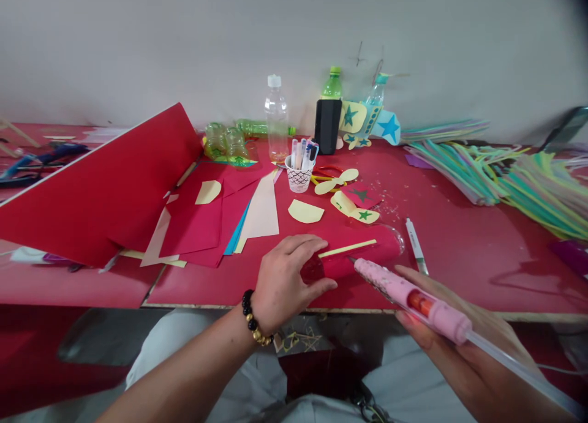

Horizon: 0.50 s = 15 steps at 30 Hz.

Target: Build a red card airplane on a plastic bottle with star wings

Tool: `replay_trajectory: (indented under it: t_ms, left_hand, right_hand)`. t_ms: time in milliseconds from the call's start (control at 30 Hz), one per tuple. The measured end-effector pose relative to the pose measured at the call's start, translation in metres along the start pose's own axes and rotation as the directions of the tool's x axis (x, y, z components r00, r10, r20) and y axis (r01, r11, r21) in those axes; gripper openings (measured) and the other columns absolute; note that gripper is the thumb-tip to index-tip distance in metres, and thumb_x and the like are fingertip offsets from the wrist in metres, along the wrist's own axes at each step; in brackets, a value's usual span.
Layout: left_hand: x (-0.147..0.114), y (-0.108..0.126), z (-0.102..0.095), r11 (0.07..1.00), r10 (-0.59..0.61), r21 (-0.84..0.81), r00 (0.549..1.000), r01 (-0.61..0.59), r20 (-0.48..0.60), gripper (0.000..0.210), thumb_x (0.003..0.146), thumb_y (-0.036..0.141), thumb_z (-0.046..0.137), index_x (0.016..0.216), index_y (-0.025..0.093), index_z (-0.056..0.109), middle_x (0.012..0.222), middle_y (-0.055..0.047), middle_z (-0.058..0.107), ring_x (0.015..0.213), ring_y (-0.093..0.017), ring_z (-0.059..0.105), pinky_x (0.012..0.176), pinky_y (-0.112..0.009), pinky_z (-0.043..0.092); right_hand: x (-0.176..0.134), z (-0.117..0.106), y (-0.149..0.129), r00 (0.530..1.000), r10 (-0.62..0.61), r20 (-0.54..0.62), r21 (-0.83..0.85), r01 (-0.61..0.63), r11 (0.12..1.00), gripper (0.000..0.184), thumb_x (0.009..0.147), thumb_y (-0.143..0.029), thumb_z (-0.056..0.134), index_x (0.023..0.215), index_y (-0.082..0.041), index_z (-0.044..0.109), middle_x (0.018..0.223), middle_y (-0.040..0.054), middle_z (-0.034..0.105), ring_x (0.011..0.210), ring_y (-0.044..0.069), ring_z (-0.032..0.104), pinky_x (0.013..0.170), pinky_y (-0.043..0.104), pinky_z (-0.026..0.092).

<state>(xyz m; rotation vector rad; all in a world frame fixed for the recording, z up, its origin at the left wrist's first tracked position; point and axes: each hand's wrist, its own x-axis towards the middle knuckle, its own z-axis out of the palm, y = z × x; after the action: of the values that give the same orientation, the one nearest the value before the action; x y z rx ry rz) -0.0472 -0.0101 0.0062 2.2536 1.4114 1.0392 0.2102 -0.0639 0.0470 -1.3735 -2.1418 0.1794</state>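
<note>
Item, left hand (pixel 287 267): fingers and thumb curved about the near-left end of a red-wrapped plastic bottle (pixel 384 251), grasping it on its side. Item, right hand (pixel 487 328): fingers closed around a pink glue gun (pixel 390 282), clear glue stick (pixel 514 366) projecting from its rear. Nozzle just beside the bottle, right of the left fingers; contact cannot be told.

Item, pale yellow strip (pixel 353 247): lying along the bottle, one end at the left fingertips.

Step in hand, as judged: hot-gluing at the strip. The next move seems to call for a steady bottle, a controlled bead and fingertips clear of the nozzle.

Surroundings, on the red counter (pixel 463 258): white marker (pixel 416 242), just beyond the right fingers; yellow paper cut-out (pixel 306 212) and paper cup of pens (pixel 299 180), beyond the left fingers; starred yellow paper piece (pixel 367 215), beyond the bottle.
</note>
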Motion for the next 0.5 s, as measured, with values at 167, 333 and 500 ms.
replay_trajectory:
  t_ms: [167,333,500]
  left_hand:
    - [0.0,0.0,0.0,1.0,-0.006,-0.001,1.0,0.006,0.004,0.057,0.071,0.044,0.08,0.121,0.025,0.058,0.121,-0.004,0.064,0.113,-0.022,0.059,0.095,-0.037,0.05]
    - [0.0,0.001,0.0,1.0,-0.002,0.0,1.0,0.002,0.001,0.056,0.072,0.045,0.079,0.12,0.024,0.059,0.12,-0.004,0.065,0.112,-0.022,0.059,0.095,-0.037,0.05]
    - [0.001,0.0,0.0,1.0,0.0,-0.003,1.0,0.0,0.004,0.057,0.072,0.045,0.08,0.121,0.024,0.058,0.12,-0.004,0.065,0.112,-0.022,0.059,0.095,-0.037,0.05]
  right_hand:
    - [0.001,0.004,-0.005,0.998,-0.02,0.061,-0.039,0.022,0.999,0.05,0.089,-0.031,0.056,0.139,-0.026,0.047,0.128,0.0062,0.064,0.109,0.026,0.066,0.089,0.039,0.057]
    - [0.004,0.006,-0.012,0.995,-0.072,0.061,-0.047,0.075,0.996,0.05,0.091,-0.027,0.054,0.139,-0.022,0.045,0.123,0.0066,0.067,0.105,0.023,0.068,0.083,0.032,0.057]
    - [0.009,0.005,-0.023,0.995,-0.09,0.046,-0.035,0.092,0.995,0.047,0.091,-0.022,0.052,0.137,-0.02,0.046,0.12,0.0077,0.069,0.102,0.022,0.068,0.081,0.03,0.057]
